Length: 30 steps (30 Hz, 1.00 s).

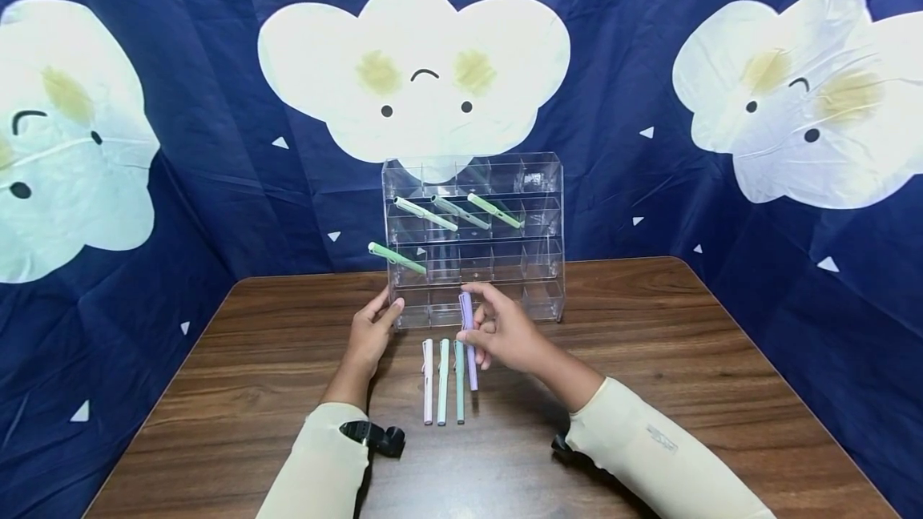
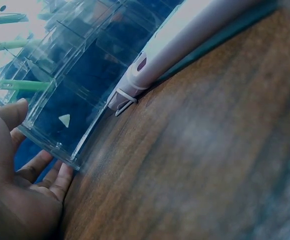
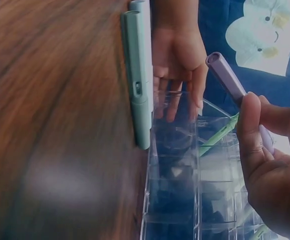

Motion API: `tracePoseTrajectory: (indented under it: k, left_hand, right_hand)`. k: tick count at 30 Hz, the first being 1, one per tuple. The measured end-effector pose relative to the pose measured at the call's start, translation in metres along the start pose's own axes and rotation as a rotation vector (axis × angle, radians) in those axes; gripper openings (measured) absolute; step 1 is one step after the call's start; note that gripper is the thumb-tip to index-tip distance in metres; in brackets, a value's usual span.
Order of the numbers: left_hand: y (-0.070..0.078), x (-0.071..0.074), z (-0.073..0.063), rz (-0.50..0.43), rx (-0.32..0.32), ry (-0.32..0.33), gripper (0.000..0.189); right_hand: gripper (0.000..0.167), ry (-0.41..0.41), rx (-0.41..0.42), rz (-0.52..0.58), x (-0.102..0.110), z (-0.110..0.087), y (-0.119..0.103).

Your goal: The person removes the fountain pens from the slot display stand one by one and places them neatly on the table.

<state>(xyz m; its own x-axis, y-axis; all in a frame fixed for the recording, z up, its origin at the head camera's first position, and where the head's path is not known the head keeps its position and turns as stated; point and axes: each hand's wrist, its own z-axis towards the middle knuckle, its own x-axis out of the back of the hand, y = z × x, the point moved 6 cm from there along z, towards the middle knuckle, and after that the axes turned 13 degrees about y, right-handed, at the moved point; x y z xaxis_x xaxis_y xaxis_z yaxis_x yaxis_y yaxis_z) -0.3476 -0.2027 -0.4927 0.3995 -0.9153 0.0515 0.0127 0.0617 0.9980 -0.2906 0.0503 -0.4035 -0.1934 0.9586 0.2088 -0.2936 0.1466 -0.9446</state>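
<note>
My right hand [image 1: 508, 335] pinches a lilac pen [image 1: 465, 312] between thumb and fingers, close in front of the rack's lowest row. The pen stands steeply tilted, its clip end up. My left hand [image 1: 371, 335] rests its mostly straight fingers against the left side of the clear tiered rack [image 1: 440, 317], with the thumb near its front edge. Side by side on the table lie a pale pink pen [image 1: 428, 383], a pale mint pen [image 1: 443, 387] and a teal pen [image 1: 460, 391]. In the left wrist view, fingertips [image 2: 64, 172] meet the rack's bottom corner.
Higher in the rack lean a whitish-mint pen [image 1: 425, 214], a grey-green pen [image 1: 461, 213] and a light green pen [image 1: 495, 211]. One tier below, a green pen [image 1: 397, 257] juts out left. Behind the wooden table [image 1: 649, 319] hangs a blue cloud-print cloth [image 1: 613, 215].
</note>
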Motion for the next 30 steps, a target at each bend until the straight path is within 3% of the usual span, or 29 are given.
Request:
tracePoseTrajectory:
  k: [17,30]
  left_hand:
    - [0.001,0.001,-0.001,0.012,0.006,-0.005,0.058]
    - [0.002,0.002,-0.002,0.025,-0.001,-0.008,0.059]
  right_hand:
    - [0.074,-0.098,-0.233,0.032,0.003,-0.007,0.035]
    - [0.069,-0.129,-0.194,-0.044,-0.003,-0.007,0.053]
